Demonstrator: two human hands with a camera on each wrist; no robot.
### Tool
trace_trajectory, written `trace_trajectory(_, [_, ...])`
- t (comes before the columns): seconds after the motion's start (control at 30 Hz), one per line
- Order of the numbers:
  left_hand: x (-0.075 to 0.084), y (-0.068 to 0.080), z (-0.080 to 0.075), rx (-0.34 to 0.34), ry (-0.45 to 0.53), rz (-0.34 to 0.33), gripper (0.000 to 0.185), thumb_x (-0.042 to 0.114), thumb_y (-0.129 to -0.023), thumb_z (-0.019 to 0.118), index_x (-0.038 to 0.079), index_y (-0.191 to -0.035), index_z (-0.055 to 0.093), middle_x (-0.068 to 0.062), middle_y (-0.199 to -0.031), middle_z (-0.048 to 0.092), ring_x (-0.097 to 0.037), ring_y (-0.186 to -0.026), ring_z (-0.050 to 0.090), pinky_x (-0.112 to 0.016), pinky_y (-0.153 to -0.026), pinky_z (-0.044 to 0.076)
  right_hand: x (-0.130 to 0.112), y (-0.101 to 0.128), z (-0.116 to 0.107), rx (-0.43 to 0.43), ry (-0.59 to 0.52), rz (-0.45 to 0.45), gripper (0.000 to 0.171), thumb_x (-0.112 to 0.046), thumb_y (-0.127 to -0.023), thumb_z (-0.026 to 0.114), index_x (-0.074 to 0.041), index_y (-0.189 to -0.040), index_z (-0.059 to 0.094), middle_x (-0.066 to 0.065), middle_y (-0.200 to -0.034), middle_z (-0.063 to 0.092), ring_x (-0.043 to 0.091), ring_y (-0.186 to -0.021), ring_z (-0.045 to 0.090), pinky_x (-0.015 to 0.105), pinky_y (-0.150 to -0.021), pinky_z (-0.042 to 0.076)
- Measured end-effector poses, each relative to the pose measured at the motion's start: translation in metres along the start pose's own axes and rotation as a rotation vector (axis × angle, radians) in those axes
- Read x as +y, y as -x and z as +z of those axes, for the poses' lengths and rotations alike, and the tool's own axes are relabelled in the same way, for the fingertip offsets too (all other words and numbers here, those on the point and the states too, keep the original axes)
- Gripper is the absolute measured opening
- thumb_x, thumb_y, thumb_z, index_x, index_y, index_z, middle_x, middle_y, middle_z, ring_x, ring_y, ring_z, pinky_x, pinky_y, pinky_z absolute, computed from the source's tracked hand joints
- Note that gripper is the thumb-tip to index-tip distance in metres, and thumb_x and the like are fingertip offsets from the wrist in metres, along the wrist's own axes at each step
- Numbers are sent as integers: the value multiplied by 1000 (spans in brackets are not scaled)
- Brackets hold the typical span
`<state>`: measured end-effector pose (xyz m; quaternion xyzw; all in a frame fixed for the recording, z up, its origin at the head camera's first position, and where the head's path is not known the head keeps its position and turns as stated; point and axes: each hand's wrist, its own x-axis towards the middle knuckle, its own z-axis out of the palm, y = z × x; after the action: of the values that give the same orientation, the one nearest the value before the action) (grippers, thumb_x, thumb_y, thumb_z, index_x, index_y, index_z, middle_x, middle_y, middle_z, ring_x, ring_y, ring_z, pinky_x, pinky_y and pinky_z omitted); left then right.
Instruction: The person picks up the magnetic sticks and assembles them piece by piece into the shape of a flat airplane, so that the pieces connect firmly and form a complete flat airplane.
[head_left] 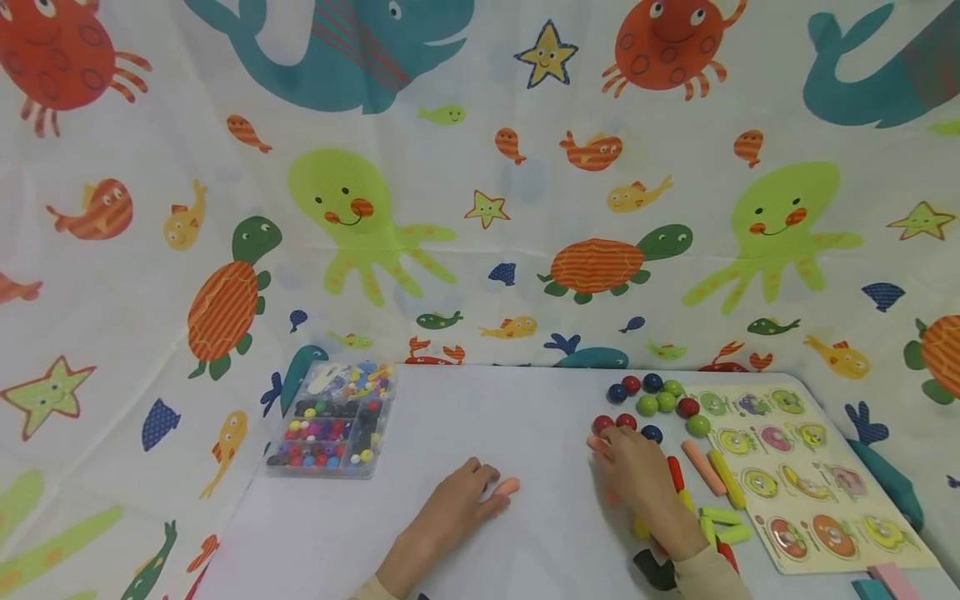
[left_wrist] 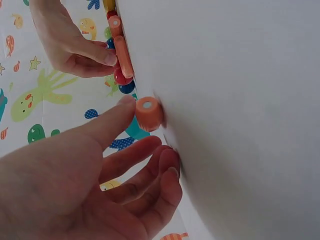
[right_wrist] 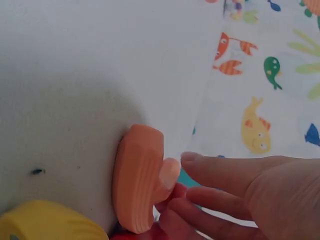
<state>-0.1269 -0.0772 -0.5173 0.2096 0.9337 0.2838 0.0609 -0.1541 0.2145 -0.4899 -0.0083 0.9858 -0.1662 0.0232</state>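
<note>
Beside my left hand [head_left: 465,500] lies a short orange ridged stick [head_left: 507,486] on the white table. In the left wrist view, the thumb tip meets the side of this stick [left_wrist: 149,113], whose round end has a pale centre; the other fingers curl loosely below it. My right hand [head_left: 645,475] reaches over the right-side pieces. Its thumb lies close to another orange stick [head_left: 598,446], just in front of red balls [head_left: 602,425]. A nearer orange stick [right_wrist: 137,177] shows in the right wrist view. Whether the right thumb touches a stick is unclear.
A clear compartment box of beads [head_left: 330,425] stands at the left. Green balls [head_left: 667,402] and dark blue balls [head_left: 652,382] sit at the back right. A picture puzzle board [head_left: 813,479] lies beyond yellow sticks [head_left: 727,479] and light green sticks [head_left: 726,533].
</note>
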Motion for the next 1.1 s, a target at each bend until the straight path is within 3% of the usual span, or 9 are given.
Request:
trace_trajectory(0.27, [6,-1,1,21,-34,43,25,31,-93,73,11,-106,68,7,-85,52,-3,-67,44,-22,-63,42,1,-5,7,-8,27,14,29,-15,-87,80,-4,-111,67,7,-84,57,22,-74,53,31,-64,47])
trace_trajectory(0.57, [7,1,0,81,-1,18,16,24,-94,74,9,-95,68,8,-75,48,-4,-64,41,-22,-62,42,-9,-5,16,14,-7,-31,33,-6,-84,82,-7,-114,68,8,-96,65,26,-88,58,38,-76,57])
trace_trajectory(0.83, [4,3,-3,153,-2,4,18,16,-90,75,6,-102,65,7,-71,50,-5,-62,43,-24,-58,41,-39,0,35,107,12,-228,20,-15,-86,81,-12,-104,74,2,-90,69,20,-84,64,40,-82,57])
trace_trajectory(1.1, [3,3,-4,135,2,-13,19,18,-88,76,7,-100,65,6,-68,54,-7,-60,43,-24,-56,38,-63,8,46,159,24,-441,23,-17,-82,85,-15,-103,75,-2,-94,73,16,-88,68,37,-84,57])
